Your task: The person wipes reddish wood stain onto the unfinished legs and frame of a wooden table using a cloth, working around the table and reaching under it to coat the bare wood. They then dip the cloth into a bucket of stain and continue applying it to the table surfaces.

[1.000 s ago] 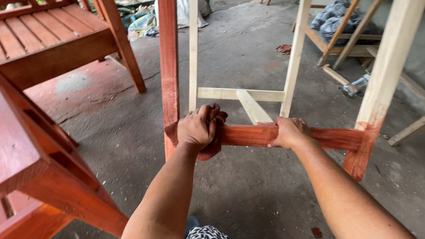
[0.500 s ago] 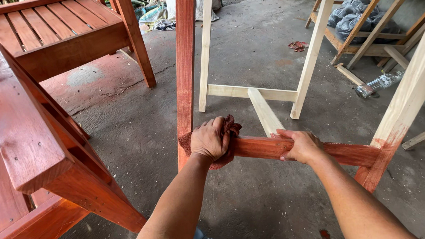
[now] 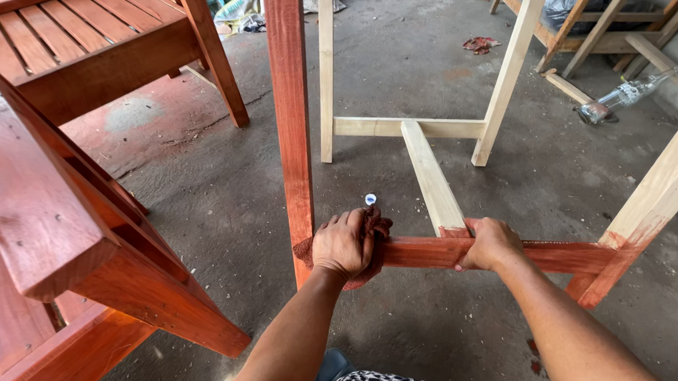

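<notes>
We are pressing a dark red stained cloth [image 3: 371, 241] with our left hand [image 3: 342, 244], fingers curled over it, onto the red-stained horizontal wooden rail [image 3: 557, 256]. The rail is running left to right, and our right hand [image 3: 491, 243] is gripping it, fingers wrapped around, further right.

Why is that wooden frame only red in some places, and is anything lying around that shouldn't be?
The frame is half stained: the low rail under the left hand and right hand is red, the far legs bare. A red-soaked rag is in the left hand. A clear plastic bottle lies tipped on the floor.
</notes>
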Demonstrator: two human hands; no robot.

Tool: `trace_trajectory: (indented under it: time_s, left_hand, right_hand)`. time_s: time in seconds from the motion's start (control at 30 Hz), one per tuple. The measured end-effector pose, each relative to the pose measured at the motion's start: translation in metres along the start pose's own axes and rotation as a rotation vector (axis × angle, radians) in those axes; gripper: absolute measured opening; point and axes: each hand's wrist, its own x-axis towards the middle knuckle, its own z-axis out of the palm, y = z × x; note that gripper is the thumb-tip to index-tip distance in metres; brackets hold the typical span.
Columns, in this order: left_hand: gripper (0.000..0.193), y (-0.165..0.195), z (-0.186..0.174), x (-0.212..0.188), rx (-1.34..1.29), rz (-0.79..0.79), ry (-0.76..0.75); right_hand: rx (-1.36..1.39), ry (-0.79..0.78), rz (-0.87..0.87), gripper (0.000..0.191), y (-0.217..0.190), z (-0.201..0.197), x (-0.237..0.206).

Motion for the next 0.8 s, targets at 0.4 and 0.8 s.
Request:
trace_trajectory:
  time_s: [0.4,0.8]
  left_hand:
    - [0.034,-0.008,0.025,-0.031,0.003,-0.127,-0.133]
    - [0.034,-0.014,0.058,-0.033,-0.056,-0.491,-0.385]
  right_hand:
    - [0.001,0.023,-0.081,0.101,0.009,0.047,-0.011]
    - [0.052,-0.017,-0.042,0.105,0.025,0.12,-0.013]
